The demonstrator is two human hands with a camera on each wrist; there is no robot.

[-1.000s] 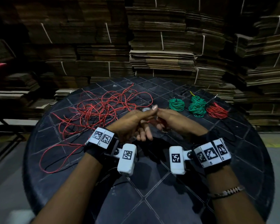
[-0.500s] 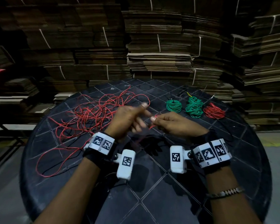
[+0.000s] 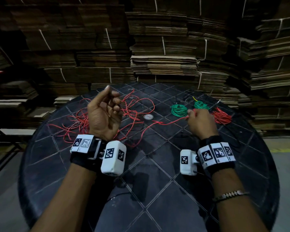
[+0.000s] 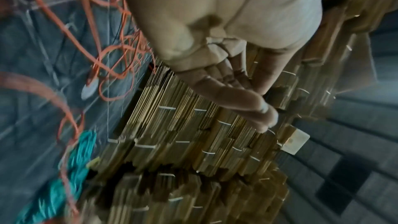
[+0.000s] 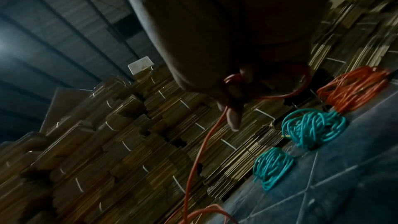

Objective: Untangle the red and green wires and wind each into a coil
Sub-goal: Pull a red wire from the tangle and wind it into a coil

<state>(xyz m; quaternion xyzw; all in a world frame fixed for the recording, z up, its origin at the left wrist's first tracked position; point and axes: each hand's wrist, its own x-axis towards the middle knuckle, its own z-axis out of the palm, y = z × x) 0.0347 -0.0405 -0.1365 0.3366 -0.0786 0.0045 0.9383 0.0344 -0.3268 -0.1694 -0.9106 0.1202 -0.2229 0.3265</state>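
A loose red wire [image 3: 134, 113] lies tangled across the left and middle of the round black table [image 3: 157, 181]. My right hand [image 3: 190, 113] pinches one strand of it, which runs leftward down to the table; in the right wrist view the red wire [image 5: 193, 159] loops round the fingers [image 5: 233, 117]. My left hand [image 3: 113, 101] is raised over the tangle, thumb up, fingers loosely curled. Nothing shows in the left hand [image 4: 252, 98] in its wrist view. Two green coils [image 3: 179, 110] [image 3: 201, 105] and a red coil [image 3: 222, 117] lie at the far right.
Tall stacks of flattened cardboard [image 3: 162, 64] rise close behind the table. A small white disc [image 3: 148, 116] sits at the table's centre. The near half of the tabletop holds only my forearms. Grey floor [image 3: 283, 156] shows to the right.
Both hands were together over the table's middle, pinching the red wire. The left hand has risen and drawn away to the left; the right has pulled a strand off to the right.
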